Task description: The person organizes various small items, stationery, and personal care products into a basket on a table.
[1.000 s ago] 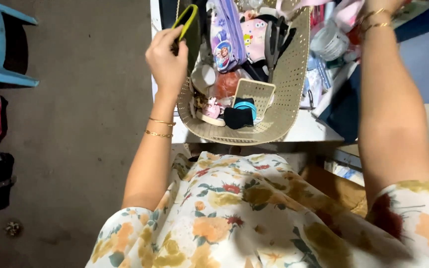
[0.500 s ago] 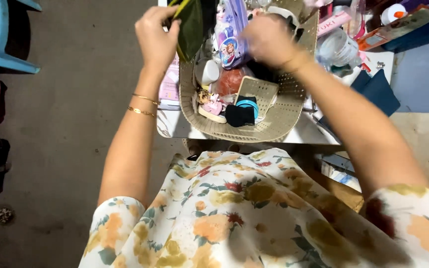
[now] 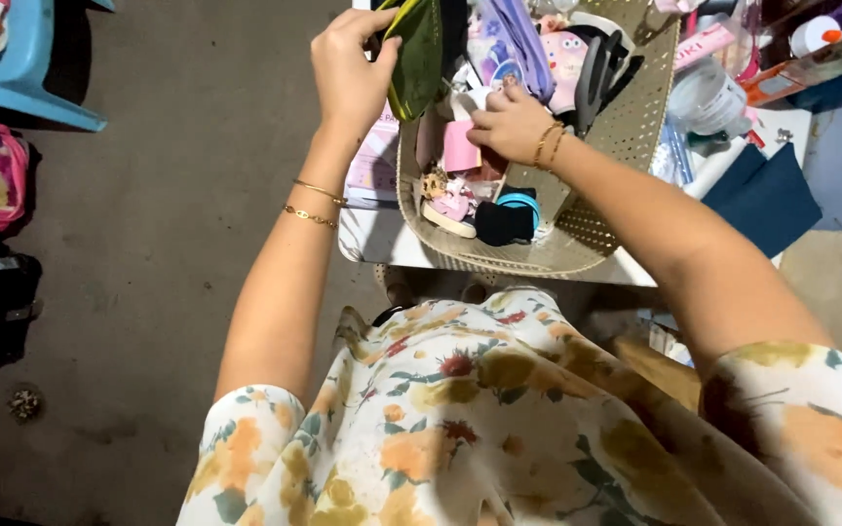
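White table (image 3: 372, 244) | beige basket (image 3: 635, 136) | left hand (image 3: 348, 73) gripping green pouch (image 3: 416, 54)

Left hand (image 3: 348, 68) has a grip on a dark green pouch with yellow trim (image 3: 414, 54), lifted over the beige perforated plastic basket (image 3: 626, 136) on the white tabletop (image 3: 372, 244). Right hand (image 3: 511, 122) is down inside the basket, fingers on a small pink item (image 3: 460, 148).

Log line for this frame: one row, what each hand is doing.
left hand: holds dark green pouch above basket | right hand: inside beige basket, on pink item | table: under basket
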